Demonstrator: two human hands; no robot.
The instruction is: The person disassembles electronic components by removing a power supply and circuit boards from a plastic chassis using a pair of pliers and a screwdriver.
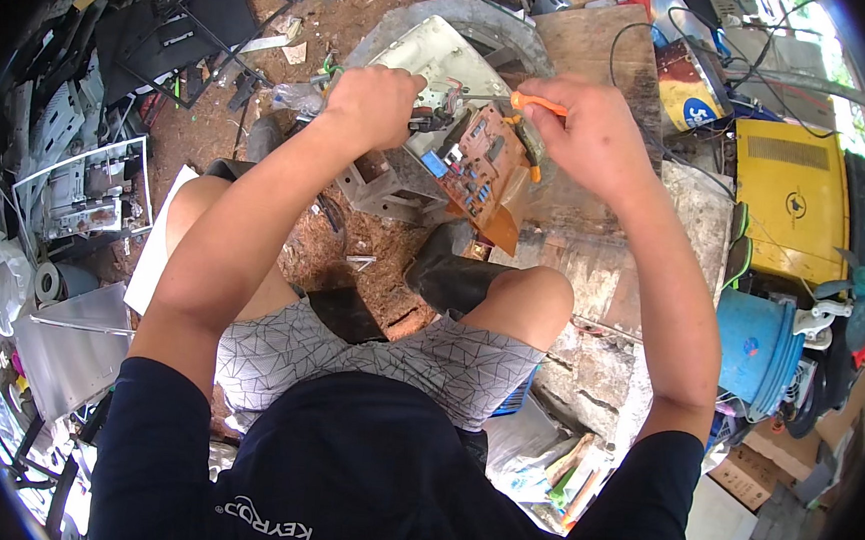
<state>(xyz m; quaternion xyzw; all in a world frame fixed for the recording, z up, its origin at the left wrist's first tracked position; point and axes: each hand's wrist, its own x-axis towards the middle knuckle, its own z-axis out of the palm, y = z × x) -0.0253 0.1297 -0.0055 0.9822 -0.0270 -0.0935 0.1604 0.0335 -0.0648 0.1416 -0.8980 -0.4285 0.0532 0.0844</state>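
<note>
I sit on the ground with a dismantled appliance between my knees. My left hand [374, 105] grips the top of its grey metal chassis [383, 181], next to the white curved casing [432, 54]. A brown circuit board [485, 163] with blue and dark components hangs tilted off the chassis. My right hand [588, 130] is closed around an orange-handled tool [536, 104], its handle end pointing left over the board. The tool's tip is hidden behind my fingers and the board.
Scrap lies all around: black metal frames [184, 27] and printer-like parts [82, 190] on the left, a yellow box [788, 200] and blue bucket [758, 348] on the right. A wooden board [589, 40] lies beyond, stone slabs [607, 352] by my right knee.
</note>
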